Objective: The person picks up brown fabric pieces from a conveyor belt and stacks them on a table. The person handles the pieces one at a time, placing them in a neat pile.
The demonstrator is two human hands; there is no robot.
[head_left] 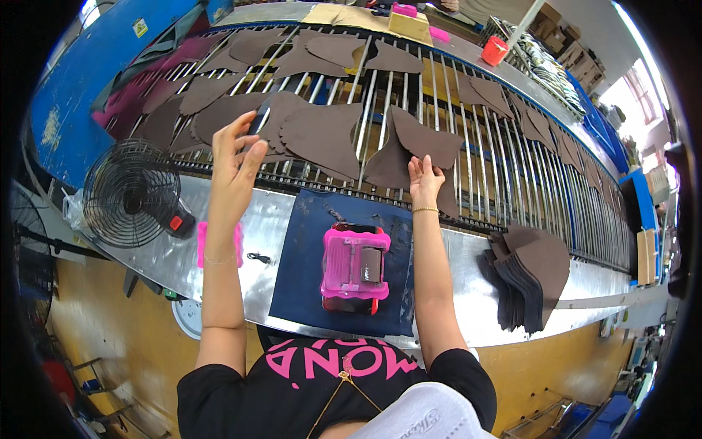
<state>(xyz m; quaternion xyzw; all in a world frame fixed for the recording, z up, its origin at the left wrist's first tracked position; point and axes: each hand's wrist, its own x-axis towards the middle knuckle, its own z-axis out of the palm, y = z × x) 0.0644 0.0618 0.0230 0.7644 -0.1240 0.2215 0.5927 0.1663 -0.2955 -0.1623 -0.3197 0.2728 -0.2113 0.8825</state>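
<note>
A: The right hand [425, 178] lies flat, fingers spread, on a brown leather piece [417, 146] on the roller conveyor [468, 157]. The left hand [235, 157] grips a small dark tool [257, 119] over another brown piece [322, 135].

B: I'd keep that palm pressing so the leather can't slide. Any labels?

A: A small yellow sign [140, 28] on the blue panel [110, 66] upper left, a red cup [494, 50] far back, and a pink box [355, 265] near her.

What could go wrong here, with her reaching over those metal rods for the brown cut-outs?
Three things, at a guess. The brown pieces lie loosely overlapped on the spaced rods, so one might snag or slip between them. The left hand holds a small dark object high, which could drop. The right hand presses a piece at the rods' edge, where fingers might catch.
</note>
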